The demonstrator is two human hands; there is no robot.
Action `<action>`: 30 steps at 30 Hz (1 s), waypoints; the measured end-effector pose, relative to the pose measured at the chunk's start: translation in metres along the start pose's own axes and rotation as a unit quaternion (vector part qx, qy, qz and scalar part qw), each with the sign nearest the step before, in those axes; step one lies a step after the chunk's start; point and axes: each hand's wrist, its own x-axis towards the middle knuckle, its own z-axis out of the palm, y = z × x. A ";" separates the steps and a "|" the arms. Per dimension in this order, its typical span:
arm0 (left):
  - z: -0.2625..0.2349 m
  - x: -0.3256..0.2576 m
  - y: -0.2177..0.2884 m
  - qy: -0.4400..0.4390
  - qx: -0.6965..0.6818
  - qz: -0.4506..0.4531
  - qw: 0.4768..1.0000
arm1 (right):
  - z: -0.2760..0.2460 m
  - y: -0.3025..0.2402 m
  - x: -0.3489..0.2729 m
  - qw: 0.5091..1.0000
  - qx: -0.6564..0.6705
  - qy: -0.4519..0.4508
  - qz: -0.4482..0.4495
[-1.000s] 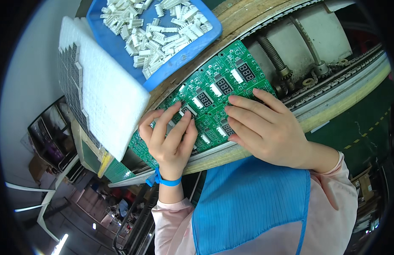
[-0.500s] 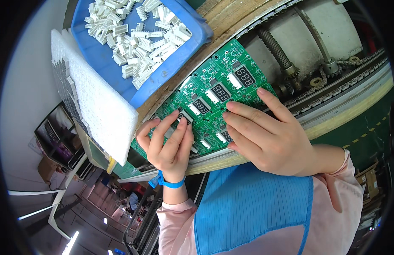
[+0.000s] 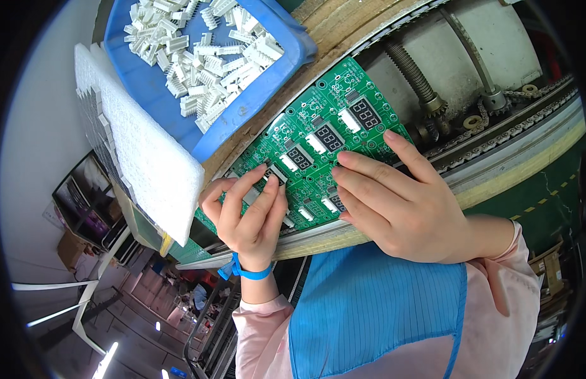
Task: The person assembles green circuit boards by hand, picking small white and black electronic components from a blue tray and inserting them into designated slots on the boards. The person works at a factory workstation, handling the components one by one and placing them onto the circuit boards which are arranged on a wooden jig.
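Observation:
A green circuit board (image 3: 318, 104) lies along the conveyor rail, carrying several black three-digit displays (image 3: 329, 136) with white pin connectors (image 3: 316, 144) beside them. My left hand (image 3: 250, 211), a blue band at its wrist, has its fingertips closed about one digit display (image 3: 276, 175) on the board's left part; the fingers partly cover it. Stretched out and apart, the fingers of my right hand (image 3: 400, 202) rest on the board's right part, holding nothing. My right palm hides the board's near right corner, and one lower display peeks out beside the fingers.
Beyond the board, a blue bin (image 3: 227, 114) holds loose white connectors (image 3: 204, 66) on a wooden ledge (image 3: 334, 25). At left stands a white foam slab (image 3: 144, 145) with dark parts along its side. A chain (image 3: 495, 120) and a threaded shaft (image 3: 410, 72) lie right of the board.

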 end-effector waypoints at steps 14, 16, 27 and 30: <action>-0.009 0.013 0.008 -0.063 0.012 -0.007 0.998 | -0.003 0.000 0.001 1.000 -0.003 -0.004 0.002; -0.014 0.016 0.011 -0.093 0.029 -0.014 0.995 | -0.004 0.001 0.001 1.000 -0.003 -0.006 0.006; -0.018 -0.028 0.020 -0.045 -0.071 -0.013 0.996 | -0.021 -0.010 0.025 0.998 -0.005 -0.028 -0.047; -0.006 -0.039 0.023 -0.018 -0.062 -0.017 0.998 | -0.021 -0.012 0.047 0.994 -0.020 -0.019 -0.104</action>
